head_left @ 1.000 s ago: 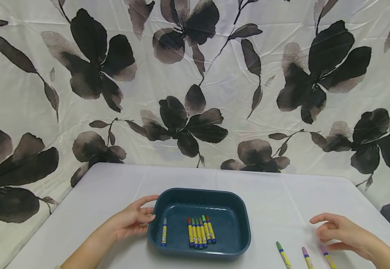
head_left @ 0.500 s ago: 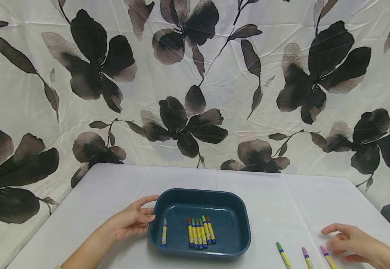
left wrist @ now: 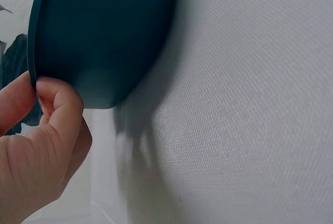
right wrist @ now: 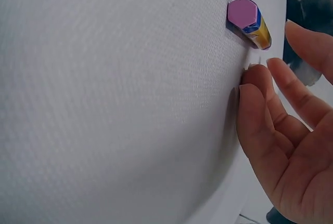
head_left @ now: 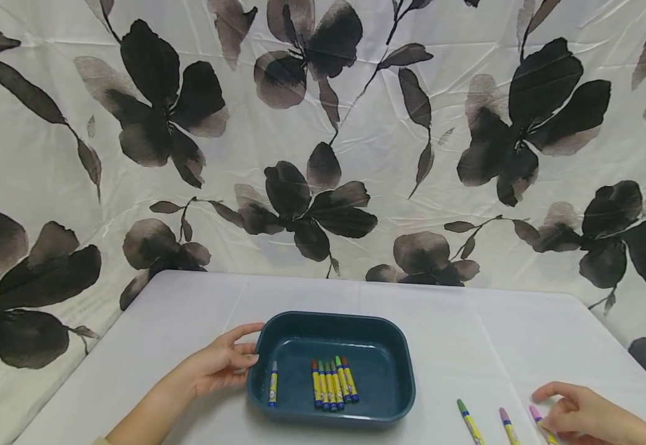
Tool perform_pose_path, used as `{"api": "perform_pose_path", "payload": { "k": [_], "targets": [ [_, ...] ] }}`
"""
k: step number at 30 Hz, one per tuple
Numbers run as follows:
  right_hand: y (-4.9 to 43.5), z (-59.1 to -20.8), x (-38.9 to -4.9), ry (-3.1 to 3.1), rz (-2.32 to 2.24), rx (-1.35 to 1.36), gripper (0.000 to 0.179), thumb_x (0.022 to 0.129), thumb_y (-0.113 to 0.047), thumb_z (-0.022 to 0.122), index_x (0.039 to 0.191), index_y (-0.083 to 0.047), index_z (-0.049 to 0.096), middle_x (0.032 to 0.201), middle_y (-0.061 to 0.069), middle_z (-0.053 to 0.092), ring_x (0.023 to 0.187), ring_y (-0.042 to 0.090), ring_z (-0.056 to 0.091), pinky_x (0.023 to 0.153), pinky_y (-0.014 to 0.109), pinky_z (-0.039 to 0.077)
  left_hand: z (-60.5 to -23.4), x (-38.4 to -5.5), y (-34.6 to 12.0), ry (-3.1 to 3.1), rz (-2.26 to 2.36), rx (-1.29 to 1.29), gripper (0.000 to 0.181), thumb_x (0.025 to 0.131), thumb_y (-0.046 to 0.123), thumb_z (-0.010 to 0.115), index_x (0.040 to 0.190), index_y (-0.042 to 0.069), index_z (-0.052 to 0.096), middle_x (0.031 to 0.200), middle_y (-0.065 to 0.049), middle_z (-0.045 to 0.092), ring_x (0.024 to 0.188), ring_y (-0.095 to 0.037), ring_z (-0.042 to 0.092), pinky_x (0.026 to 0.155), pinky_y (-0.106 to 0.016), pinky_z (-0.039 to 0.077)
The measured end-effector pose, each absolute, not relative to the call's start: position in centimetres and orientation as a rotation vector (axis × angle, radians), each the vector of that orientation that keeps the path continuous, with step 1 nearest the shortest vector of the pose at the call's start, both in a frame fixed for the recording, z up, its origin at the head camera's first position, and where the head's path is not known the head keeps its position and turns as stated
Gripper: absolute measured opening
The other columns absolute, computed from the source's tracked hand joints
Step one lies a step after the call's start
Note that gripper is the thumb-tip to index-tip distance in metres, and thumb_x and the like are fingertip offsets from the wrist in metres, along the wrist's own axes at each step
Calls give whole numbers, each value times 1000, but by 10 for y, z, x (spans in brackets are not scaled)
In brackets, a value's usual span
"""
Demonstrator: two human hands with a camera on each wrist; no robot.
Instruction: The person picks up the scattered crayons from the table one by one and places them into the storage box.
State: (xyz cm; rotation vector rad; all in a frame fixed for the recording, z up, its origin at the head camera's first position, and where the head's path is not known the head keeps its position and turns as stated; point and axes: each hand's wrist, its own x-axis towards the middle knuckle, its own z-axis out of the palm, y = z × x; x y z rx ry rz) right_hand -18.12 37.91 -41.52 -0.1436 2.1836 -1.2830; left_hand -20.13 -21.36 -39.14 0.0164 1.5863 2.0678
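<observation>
A dark teal rectangular tray (head_left: 381, 371) stands on the white table, and my left hand (head_left: 217, 366) holds its left rim. The left wrist view shows thumb and fingers pinching the rim of the tray (left wrist: 99, 37). Toward the right front, my right hand (head_left: 586, 413) is at a pink crayon (head_left: 536, 415) with a yellow wrapper, partly covered by the fingers in the head view. In the right wrist view the fingertips (right wrist: 252, 91) are loosely bent just short of that crayon (right wrist: 243, 13), holding nothing.
Inside the tray lie a row of several crayons (head_left: 331, 386) and a single grey-tipped crayon (head_left: 273, 383) at the left. Between tray and right hand are a green crayon (head_left: 469, 420) and another pink crayon (head_left: 509, 425). A floral cloth (head_left: 323, 123) hangs behind the table (head_left: 456, 340).
My right hand has moved right, then lowered toward the rightmost pink crayon. The left hand and tray have stayed in place.
</observation>
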Motion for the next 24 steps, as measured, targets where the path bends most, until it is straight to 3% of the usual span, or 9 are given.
{"api": "perform_pose_path", "payload": {
  "k": [8,13,24],
  "targets": [
    [371,-418,-177,2301,-1190,-109,42,85,-14,66,108,13,46,72,2,52,64,15,50,56,24,41,-392,-201,-214,1579,2069,39,73,88,-10,52,147,4,11,99,-8,53,84,-15,56,71,-26,49],
    [359,-418,-175,2407,-1083,-37,28,83,-11,67,103,3,53,69,1,49,63,16,48,55,27,39,-393,-200,-215,1570,2067,39,74,88,-11,51,147,5,10,100,-8,53,85,-16,56,72,-26,49],
    [353,-428,-178,2528,-983,125,26,77,-4,69,100,-1,56,70,4,48,63,18,49,55,29,40,-393,-200,-213,1579,2080,29,73,87,-10,52,147,5,13,100,-9,53,86,-16,55,72,-26,48]
  ]
}}
